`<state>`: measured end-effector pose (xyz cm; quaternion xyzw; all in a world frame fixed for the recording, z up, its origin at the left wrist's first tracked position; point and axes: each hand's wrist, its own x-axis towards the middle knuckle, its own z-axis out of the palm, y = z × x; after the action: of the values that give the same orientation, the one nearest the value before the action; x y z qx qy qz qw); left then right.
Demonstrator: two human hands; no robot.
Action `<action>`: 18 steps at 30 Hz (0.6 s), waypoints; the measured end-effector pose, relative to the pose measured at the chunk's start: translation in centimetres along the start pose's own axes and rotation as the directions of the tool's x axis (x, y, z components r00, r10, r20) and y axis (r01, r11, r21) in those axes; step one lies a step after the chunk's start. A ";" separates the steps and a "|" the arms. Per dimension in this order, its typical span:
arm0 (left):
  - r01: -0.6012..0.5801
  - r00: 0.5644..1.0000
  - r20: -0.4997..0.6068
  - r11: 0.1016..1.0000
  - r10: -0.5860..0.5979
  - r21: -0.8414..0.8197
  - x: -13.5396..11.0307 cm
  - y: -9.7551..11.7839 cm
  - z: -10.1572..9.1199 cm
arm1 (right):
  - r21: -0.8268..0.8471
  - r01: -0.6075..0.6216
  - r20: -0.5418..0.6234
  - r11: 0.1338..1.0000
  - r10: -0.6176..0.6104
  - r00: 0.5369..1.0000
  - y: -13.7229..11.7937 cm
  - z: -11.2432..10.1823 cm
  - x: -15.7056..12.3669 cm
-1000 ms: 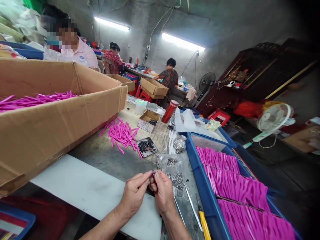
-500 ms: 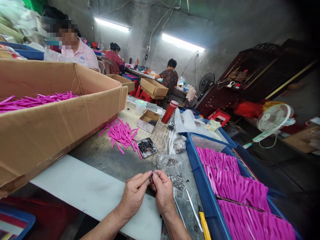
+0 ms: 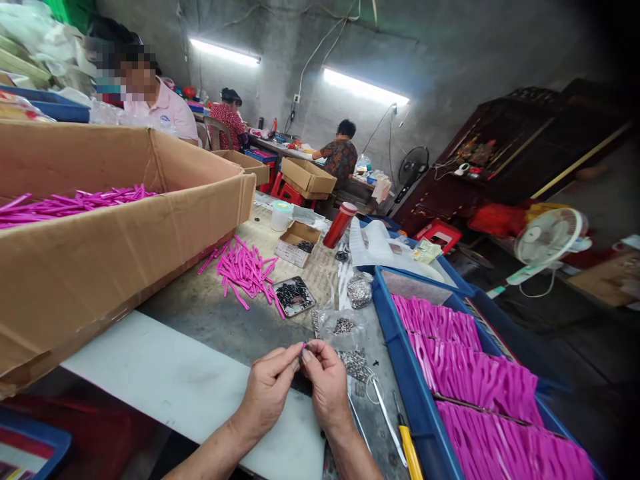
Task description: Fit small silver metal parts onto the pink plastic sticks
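Observation:
My left hand (image 3: 269,383) and my right hand (image 3: 324,379) meet fingertip to fingertip over the white board (image 3: 190,380). Between them they pinch a small pink strip (image 3: 304,345), mostly hidden by the fingers. Beyond the hands lie a pile of pink strips (image 3: 246,270) and a shallow tray of small black parts (image 3: 294,296). Close to my right hand are a plastic bag (image 3: 343,325) with small metal pieces and another heap of metal pieces (image 3: 354,363).
A large cardboard box (image 3: 110,260) of pink strips stands at left. At right is a blue crate (image 3: 405,373) packed with pink strips. Tweezers (image 3: 387,420) and a yellow-handled tool (image 3: 410,453) lie beside it. A red flask (image 3: 340,225) stands farther back. Several people sit beyond.
Both hands stay in nearly the same place with the pink strip pinched between them. My right fingers have shifted very slightly; nothing else has visibly moved on the table.

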<state>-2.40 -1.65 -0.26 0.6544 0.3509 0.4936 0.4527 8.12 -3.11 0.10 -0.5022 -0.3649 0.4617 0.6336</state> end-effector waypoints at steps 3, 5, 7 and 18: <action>0.008 1.000 0.007 1.000 -0.008 -0.002 0.0 0.1 0.0 | -0.005 0.003 0.003 1.000 -0.003 1.000 0.1 -0.1 -0.1; 0.001 1.000 0.008 1.000 -0.001 0.000 0.0 0.2 0.0 | -0.021 0.002 0.022 1.000 -0.002 1.000 0.3 -0.2 -0.1; -0.008 1.000 0.004 1.000 0.008 0.000 0.1 0.2 0.0 | -0.037 0.006 0.039 0.999 -0.005 0.999 0.4 -0.3 -0.2; -0.019 1.000 -0.007 0.999 0.019 -0.034 0.2 0.3 0.0 | 0.126 -0.081 0.107 0.989 0.067 0.992 0.4 -0.1 0.1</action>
<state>-2.32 -1.60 0.03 0.6482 0.3378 0.5059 0.4581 8.17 -3.01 -0.29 -0.4486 -0.3474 0.5329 0.6277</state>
